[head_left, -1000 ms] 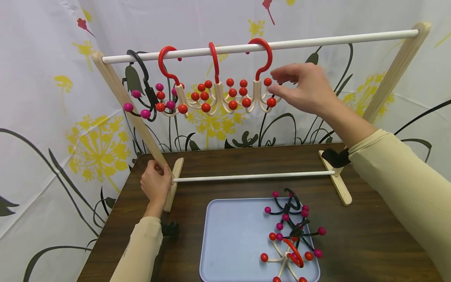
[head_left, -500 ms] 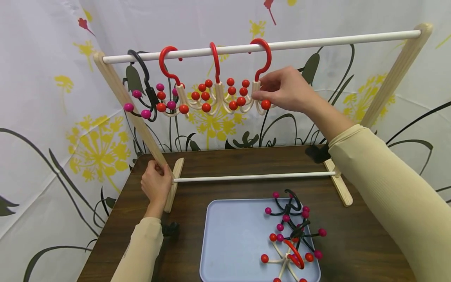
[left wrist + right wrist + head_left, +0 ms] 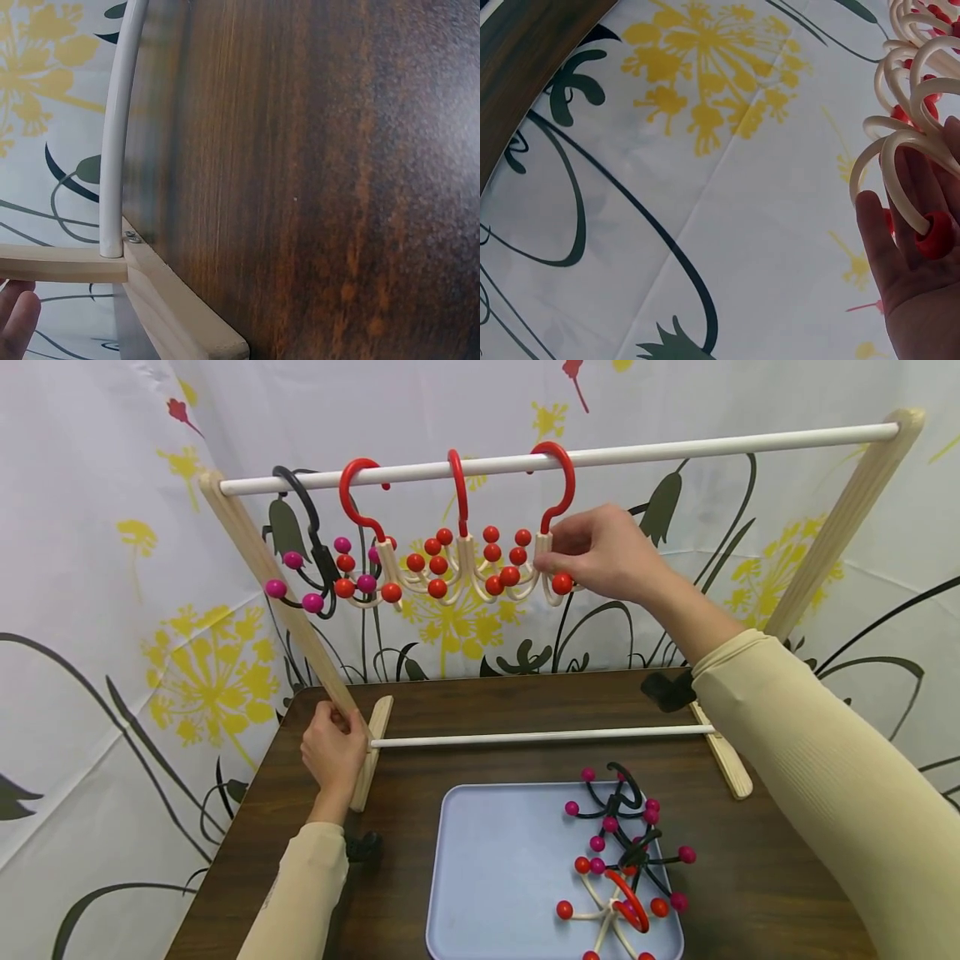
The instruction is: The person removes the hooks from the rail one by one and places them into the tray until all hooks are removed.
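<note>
Red-hooked multi-arm hanger (image 3: 543, 547), rightmost on upper white rod (image 3: 660, 452), stem pinched by right hand (image 3: 607, 553). Left hand (image 3: 335, 752) holds left wooden upright (image 3: 306, 642) low down. Sideways push could snag it against adjacent hanger (image 3: 465, 553).

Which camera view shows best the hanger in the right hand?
The head view, since the hanger shows its red hook over the white rail. The right wrist view shows cream prongs and red balls, no hook; the left wrist view, nothing.
</note>
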Action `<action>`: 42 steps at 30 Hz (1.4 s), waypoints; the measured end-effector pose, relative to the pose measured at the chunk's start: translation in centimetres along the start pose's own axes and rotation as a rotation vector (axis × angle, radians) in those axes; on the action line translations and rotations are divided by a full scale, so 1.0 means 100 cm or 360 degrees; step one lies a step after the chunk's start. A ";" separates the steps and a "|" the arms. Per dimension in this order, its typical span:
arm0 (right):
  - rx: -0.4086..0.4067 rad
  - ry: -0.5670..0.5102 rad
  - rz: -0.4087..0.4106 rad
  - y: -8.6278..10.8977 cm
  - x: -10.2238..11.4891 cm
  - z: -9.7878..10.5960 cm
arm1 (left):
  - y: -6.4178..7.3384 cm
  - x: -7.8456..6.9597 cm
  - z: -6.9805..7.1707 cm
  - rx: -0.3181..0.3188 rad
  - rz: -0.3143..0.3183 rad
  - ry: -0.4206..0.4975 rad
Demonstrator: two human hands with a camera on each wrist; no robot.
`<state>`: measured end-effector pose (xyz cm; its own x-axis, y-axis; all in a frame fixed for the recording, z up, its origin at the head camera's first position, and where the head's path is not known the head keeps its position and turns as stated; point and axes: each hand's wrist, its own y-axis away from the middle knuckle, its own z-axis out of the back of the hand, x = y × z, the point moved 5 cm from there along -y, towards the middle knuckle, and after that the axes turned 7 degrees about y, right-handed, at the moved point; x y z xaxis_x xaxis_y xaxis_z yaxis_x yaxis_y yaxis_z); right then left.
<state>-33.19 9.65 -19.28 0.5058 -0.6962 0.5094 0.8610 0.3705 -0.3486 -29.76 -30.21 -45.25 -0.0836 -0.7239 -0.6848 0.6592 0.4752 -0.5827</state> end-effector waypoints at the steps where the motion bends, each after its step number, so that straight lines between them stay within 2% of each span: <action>1: -0.0004 -0.0002 0.0007 0.000 0.001 0.000 | 0.000 0.000 0.000 0.0001 0.0000 0.0003; 10: -0.0059 -0.0002 0.0027 0.000 0.012 0.004 | 0.003 0.001 0.000 0.0001 0.0014 -0.0006; 25: -0.0178 -0.0031 -0.0054 0.015 0.025 0.022 | 0.005 0.003 0.000 -0.0001 -0.0005 0.0001; 29: -0.0227 -0.0026 -0.0061 0.028 0.027 0.027 | 0.004 0.001 0.000 -0.0005 -0.0010 0.0007; 33: -0.0213 0.0001 -0.0119 0.049 0.024 0.027 | 0.003 -0.001 0.001 0.0000 -0.0010 0.0011; 38: -0.0123 0.0051 -0.0181 0.076 0.018 0.016 | 0.000 -0.003 0.001 -0.0002 -0.0007 0.0010; 42: 0.0035 0.0022 -0.0189 0.092 0.010 -0.008 | 0.000 -0.004 0.001 -0.0013 -0.0006 0.0011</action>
<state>-24.82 11.86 -22.54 0.3996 -0.7441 0.5353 0.9158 0.2983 -0.2690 -29.65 -30.01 -44.96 -0.0912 -0.7223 -0.6855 0.6527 0.4766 -0.5890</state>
